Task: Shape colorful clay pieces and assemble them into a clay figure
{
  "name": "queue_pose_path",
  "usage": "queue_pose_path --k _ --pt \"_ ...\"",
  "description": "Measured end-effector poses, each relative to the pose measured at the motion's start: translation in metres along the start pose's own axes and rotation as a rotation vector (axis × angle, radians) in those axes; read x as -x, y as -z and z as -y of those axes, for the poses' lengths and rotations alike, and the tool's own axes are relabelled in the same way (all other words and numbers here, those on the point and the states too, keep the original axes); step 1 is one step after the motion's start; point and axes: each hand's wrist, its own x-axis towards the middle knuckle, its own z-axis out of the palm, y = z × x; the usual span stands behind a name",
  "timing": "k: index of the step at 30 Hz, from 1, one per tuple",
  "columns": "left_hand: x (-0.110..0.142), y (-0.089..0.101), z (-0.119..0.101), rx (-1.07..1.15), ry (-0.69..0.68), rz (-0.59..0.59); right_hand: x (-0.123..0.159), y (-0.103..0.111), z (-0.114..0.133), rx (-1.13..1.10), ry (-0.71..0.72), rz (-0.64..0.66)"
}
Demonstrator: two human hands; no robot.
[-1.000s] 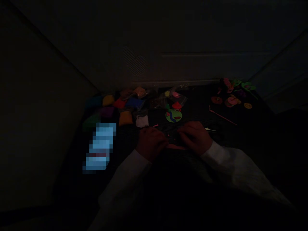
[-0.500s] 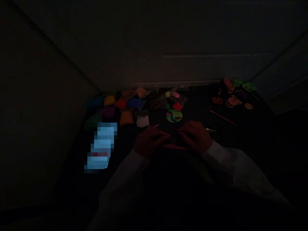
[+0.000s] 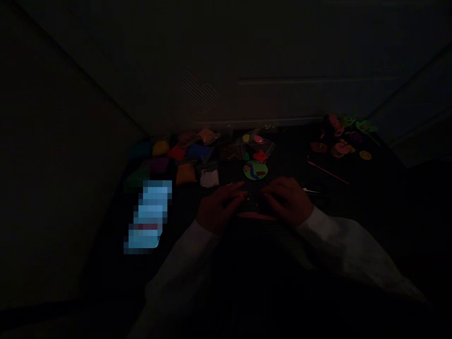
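Note:
The scene is very dark. My left hand (image 3: 219, 207) hovers over the dark table, its index finger and thumb apart with nothing visible between them. Just right of its fingertips lie two tiny reddish bits (image 3: 248, 199) on the dark surface. Opposite, my right hand (image 3: 287, 200) has its fingers curled and drawn together; whatever they hold, if anything, is hidden in shadow. A long thin pink strip or tool (image 3: 257, 216) lies between the wrists, nearer to me. Beyond the hands sits a green round piece (image 3: 255, 171) with a blue stripe and a small red-topped figure (image 3: 260, 156).
Bags of coloured clay (image 3: 186, 173) stand at the back left, with a lit, blurred phone (image 3: 150, 216) before them. Scissors (image 3: 310, 191) lie beside my right hand. A pink stick tool (image 3: 328, 172) and several small clay models (image 3: 342, 148) are at the right. Behind rises a wall.
My left hand's index finger has lifted away from the thumb, and a tiny reddish bit now shows clear of its fingertips. My right hand has hardly moved.

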Motion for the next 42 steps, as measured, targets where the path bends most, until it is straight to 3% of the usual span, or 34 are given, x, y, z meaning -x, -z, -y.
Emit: queue_pose_path --k 10,19,42 --pt "0.0 0.001 0.003 -0.197 -0.102 -0.056 0.0 0.0 -0.001 -0.002 0.01 -0.003" --pt "-0.004 -0.006 0.013 -0.344 -0.259 0.045 0.0 0.0 0.0 -0.006 0.016 -0.015" --pt "-0.003 -0.009 0.018 -0.465 -0.218 0.107 0.0 0.0 -0.001 -0.002 0.008 0.019"
